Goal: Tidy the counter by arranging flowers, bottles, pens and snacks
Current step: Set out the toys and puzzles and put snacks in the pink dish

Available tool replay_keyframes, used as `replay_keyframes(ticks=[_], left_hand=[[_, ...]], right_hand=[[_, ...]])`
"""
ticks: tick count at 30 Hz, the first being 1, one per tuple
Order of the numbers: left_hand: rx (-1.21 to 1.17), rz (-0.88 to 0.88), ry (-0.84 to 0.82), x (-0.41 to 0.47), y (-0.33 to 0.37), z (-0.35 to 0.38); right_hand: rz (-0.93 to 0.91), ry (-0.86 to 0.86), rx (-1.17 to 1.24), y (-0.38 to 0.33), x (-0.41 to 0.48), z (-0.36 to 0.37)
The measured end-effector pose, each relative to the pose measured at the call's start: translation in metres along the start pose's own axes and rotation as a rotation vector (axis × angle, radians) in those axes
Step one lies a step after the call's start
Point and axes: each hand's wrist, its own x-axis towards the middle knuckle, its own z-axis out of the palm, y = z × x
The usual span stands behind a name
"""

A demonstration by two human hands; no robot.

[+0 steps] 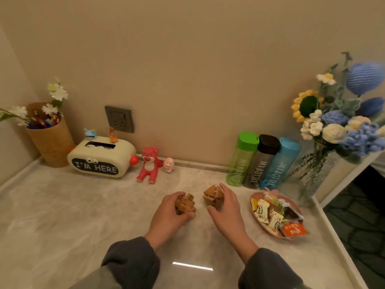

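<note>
Left hand: the left hand (pixel 173 209) has its fingers curled round a cross-shaped interlocking wooden puzzle (pixel 186 204) at the middle of the pale marble tabletop (pixel 62 215). I cannot tell whether the puzzle rests on it or is just lifted.
Right hand: the right hand (pixel 227 209) grips a rounded faceted wooden puzzle (pixel 212 195) between fingers and thumb, just at 3 o'clock of the first puzzle and apart from it.
Bottles: a green plastic bottle (pixel 241 161), a black-capped clear bottle (pixel 261 163) and a blue plastic bottle (pixel 279 165) stand in a close row by the wall, at 1 o'clock of the hands.
Flowers: knitted blue, white and yellow flowers (pixel 337 122) stand in a ribbed clear glass vase (pixel 312 174) at 2 o'clock, by the tabletop's right edge.
Snacks: wrapped snacks (pixel 268 213) lie piled on an oval pink plate (pixel 251 202), near, at 3 o'clock of the right hand.
Pens: coloured pens (pixel 41 123) stand in a brown cylindrical holder (pixel 52 142) at 10 o'clock, in the far corner.
Risk, plate: a right-hand sweep toward 3 o'clock could clip the plate rim and scatter the loosely heaped snacks.
Risk, bottles: a reach toward 1 o'clock could tip one tall bottle into its neighbours, or into the top-heavy vase near the edge.
Risk, puzzles: a loose grip may let the interlocked pieces slip apart.
</note>
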Motion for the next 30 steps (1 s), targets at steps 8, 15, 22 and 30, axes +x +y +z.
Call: replay_keyframes(ticks=[8,15,22,30], left_hand=[[0.016,0.053,-0.040,0.077,-0.006,-0.006],[0.064,0.114,0.011,0.127,-0.001,0.004],[0.093,0.132,0.056,0.152,0.002,0.011],[0.105,0.152,0.060,0.149,0.004,0.014]], right_hand=[[0.010,0.041,-0.030,0.010,0.047,0.019],[0.022,0.157,0.018,0.001,0.098,0.033],[0.053,0.207,0.063,0.001,0.122,0.045],[0.031,0.197,0.076,0.001,0.126,0.044]])
